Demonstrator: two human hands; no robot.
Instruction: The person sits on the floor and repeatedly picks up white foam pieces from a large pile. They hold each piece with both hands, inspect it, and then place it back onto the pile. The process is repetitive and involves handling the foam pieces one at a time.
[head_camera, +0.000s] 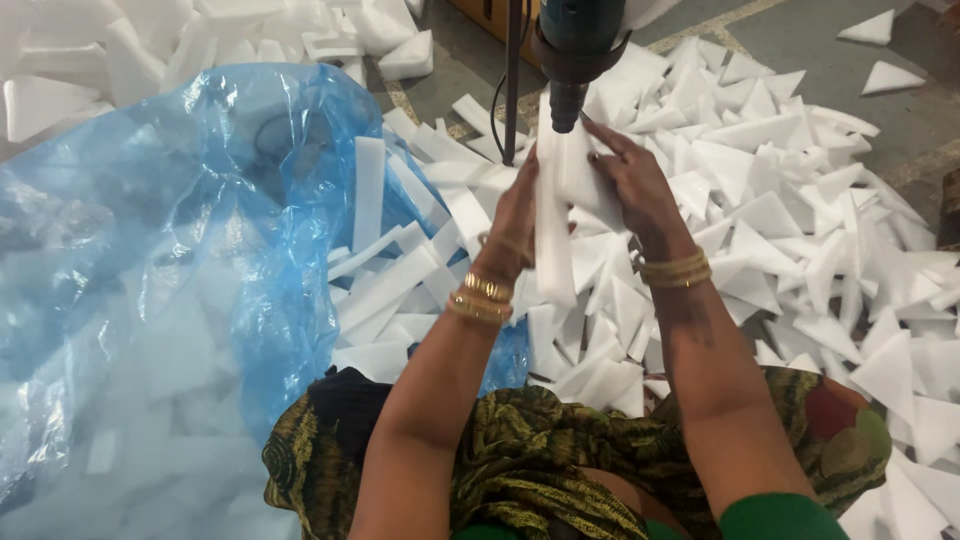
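Note:
A long white foam strip (556, 225) stands upright between both hands, its top end pushed up against the tip of a dark teal power tool (573, 55) that hangs down at the top centre. My left hand (516, 215) grips the strip's left edge. My right hand (632, 180) grips its right side near the tool tip, fingers spread over the foam. Gold bangles circle both wrists.
A big blue plastic bag (180, 270) full of white foam pieces fills the left. Foam strips (400, 270) lie beside it, and a heap of white foam triangles (790, 220) covers the floor to the right. Patterned green cloth (540, 460) drapes my lap.

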